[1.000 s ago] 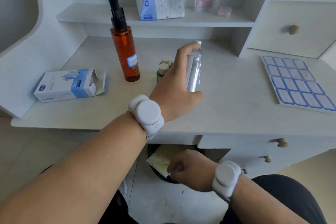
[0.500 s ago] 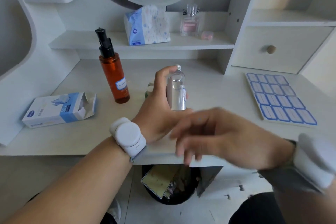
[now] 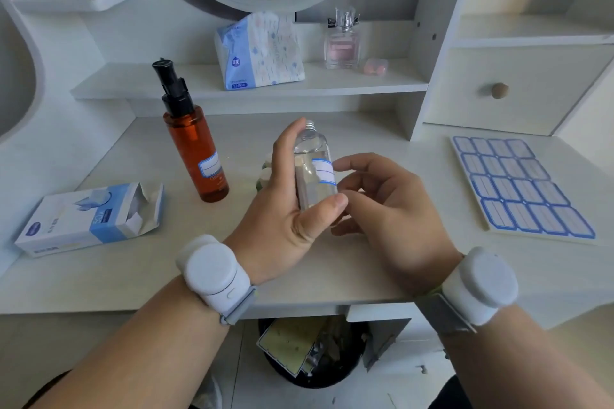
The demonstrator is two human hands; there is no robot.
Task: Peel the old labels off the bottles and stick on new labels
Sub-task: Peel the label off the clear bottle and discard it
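Clear plastic bottle with a silver screw neck [image 3: 312, 169] stands near upright in the air above the white desk top [image 3: 349, 259], long axis vertical, neck tipped slightly away from the camera. Left hand [image 3: 285, 209] grips it: thumb tip pressed across the lower front, index finger running up the far side to the shoulder. A white label with a blue border [image 3: 323, 171] sits on the bottle's right face, turned toward the right hand [image 3: 388, 206].

Right hand is just beside the bottle, fingers loosely curled, holding nothing that I can make out. Index fingertip is at or almost at the label's right edge; contact cannot be confirmed. The right hand is the nearer one to the label, so my judgement is that picking at or smoothing that edge falls to it while the left keeps the bottle steady.

Sheet of blank blue-bordered labels [image 3: 521, 186] lies flat on the desk, well apart to the right, an easy reach for the right hand.

Amber pump bottle with a black head [image 3: 192, 143] stands on the desk to the left, already carrying a similar blue-bordered label, blank as far as can be seen.

Writing: opened white and blue carton [image 3: 89, 219] shows "50" on its side; brand oval too small to read. Blue tissue pack [image 3: 259, 50] on the shelf reads "400" near its base. Both bottle labels appear unwritten
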